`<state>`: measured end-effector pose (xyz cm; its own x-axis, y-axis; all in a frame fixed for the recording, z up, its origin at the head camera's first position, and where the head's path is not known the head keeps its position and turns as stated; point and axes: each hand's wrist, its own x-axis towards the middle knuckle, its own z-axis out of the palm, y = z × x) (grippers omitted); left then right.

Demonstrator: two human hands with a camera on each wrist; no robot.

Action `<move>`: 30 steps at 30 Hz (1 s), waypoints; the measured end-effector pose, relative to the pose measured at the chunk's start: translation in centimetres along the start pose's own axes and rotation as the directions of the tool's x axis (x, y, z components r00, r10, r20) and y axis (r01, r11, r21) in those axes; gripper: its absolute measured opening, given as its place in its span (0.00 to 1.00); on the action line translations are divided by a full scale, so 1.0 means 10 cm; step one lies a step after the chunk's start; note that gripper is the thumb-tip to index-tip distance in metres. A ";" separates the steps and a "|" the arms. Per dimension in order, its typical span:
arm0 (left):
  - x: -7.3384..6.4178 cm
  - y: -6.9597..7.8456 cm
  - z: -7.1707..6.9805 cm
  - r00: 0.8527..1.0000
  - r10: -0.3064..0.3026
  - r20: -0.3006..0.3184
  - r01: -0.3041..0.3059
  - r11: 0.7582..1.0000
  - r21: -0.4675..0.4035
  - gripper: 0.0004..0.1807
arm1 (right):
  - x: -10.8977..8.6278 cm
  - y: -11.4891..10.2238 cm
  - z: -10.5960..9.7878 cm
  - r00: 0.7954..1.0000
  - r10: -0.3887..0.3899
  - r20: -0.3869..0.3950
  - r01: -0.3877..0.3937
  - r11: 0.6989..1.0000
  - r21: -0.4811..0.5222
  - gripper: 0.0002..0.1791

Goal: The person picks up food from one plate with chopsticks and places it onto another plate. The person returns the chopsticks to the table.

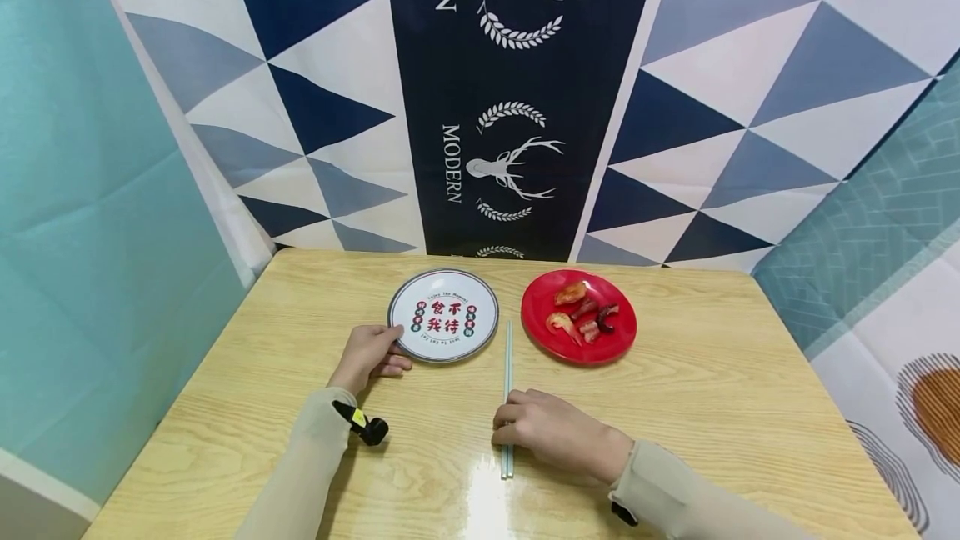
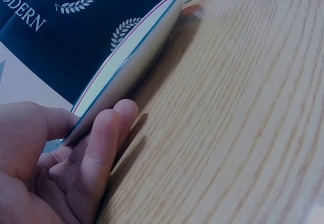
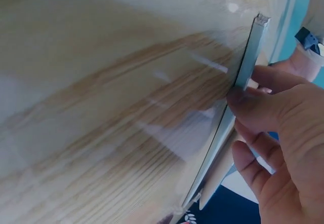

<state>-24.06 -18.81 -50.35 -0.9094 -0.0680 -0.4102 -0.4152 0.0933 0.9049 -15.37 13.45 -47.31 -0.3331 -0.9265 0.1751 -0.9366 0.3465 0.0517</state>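
My left hand [image 1: 369, 355] grips the near-left rim of a round white plate [image 1: 450, 284] with a blue edge and red lettering. In the left wrist view, the thumb lies over the rim of the plate [image 2: 129, 64] and the fingers curl beneath it; the plate tilts close over the table. My right hand [image 1: 558, 433] pinches a pair of pale green chopsticks [image 1: 508, 357] near their back ends. Seen from the right wrist, thumb and forefinger meet on the chopsticks [image 3: 251, 57], while the other fingers hang loosely curled.
A red plate [image 1: 538, 298] stands right of the white one, bearing several pieces of food, among them what looks like a shrimp [image 1: 564, 326]. All sit on a glossy wood-grain table [image 1: 420, 457]. A patterned cloth [image 1: 517, 107] hangs along the table's far edge.
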 end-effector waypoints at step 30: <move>0.00 -0.02 0.02 1.000 0.015 -0.020 -0.014 1.000 0.013 0.17 | 0.01 0.00 0.01 0.997 -0.056 -0.059 0.048 0.991 -0.128 0.02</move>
<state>-24.02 -18.67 -50.59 -0.9148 -0.0864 -0.3945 -0.4023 0.1076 0.9092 -15.36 13.35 -47.35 -0.2735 -0.9341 0.2293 -0.9300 0.3177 0.1849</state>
